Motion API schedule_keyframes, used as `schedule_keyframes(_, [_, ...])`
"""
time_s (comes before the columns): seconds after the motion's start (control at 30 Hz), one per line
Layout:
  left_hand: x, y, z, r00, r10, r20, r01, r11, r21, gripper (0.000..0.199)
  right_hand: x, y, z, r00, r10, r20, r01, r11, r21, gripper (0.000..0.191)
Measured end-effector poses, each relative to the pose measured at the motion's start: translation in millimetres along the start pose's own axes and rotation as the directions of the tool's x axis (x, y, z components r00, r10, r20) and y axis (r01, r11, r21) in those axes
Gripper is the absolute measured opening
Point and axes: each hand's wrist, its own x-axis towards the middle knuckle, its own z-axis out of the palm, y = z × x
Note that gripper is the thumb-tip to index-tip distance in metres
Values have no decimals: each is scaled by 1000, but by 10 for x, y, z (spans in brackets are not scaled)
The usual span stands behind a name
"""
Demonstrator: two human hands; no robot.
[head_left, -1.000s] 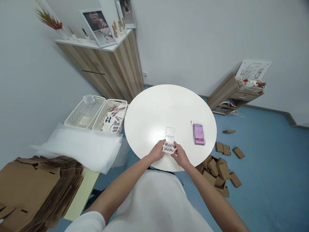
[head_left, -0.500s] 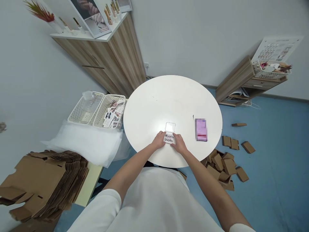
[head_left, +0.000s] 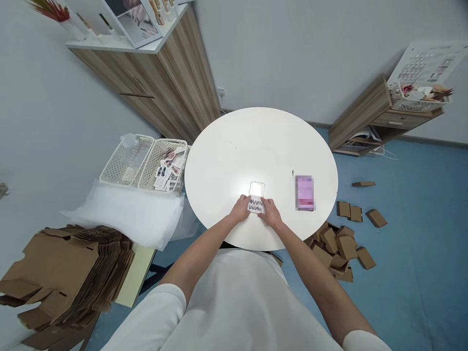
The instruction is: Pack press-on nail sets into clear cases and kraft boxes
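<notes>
A small clear case lies near the front edge of the round white table. Its lid is raised away from me, and several dark, shiny nail-shaped pieces sit in rows inside. My left hand grips the case's left side, fingers closed against it. On the right side my right hand holds it the same way. A pink-purple item, blurred out, lies to the right on the table.
White baskets with packs and cards stand left, above white wrapping sheets. Flattened cardboard is stacked lower left. Small brown boxes lie on the floor at right. A wooden cabinet stands behind.
The camera view has shifted slightly, so the surroundings sit a little differently in the frame. Both hands remain on the open case, with hardly any visible movement.
</notes>
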Motion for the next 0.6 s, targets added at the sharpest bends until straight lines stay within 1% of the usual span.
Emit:
schedule_keyframes(0.2, [4,10,-18,1000,3,17,-3,1000,-17,52,-2,-6,1,1000,7,11,-7,1000,-4,73])
schedule_keyframes(0.3, [-13,5,-30,1000,14,8,-13,999,-32,58,-17,6,1,1000,11,12,-11,1000,26,74])
schedule_keyframes(0.37, [-37,-5,-40,1000,3,-5,-4,997,-71,60,-35,24,-2,1000,18,8,-19,997,68,76])
schedule_keyframes(0.43, [-67,-21,-50,999,-40,-12,38,992,-124,57,-56,53,-3,999,41,5,-41,991,129,76])
schedule_keyframes(0.5, [-96,-41,-56,993,-113,-14,109,979,-170,51,-74,85,-1,998,70,3,-69,975,209,75])
schedule_keyframes(0.6, [-122,-67,-55,980,-197,-11,189,954,-232,38,-84,112,12,993,116,18,-115,930,350,71])
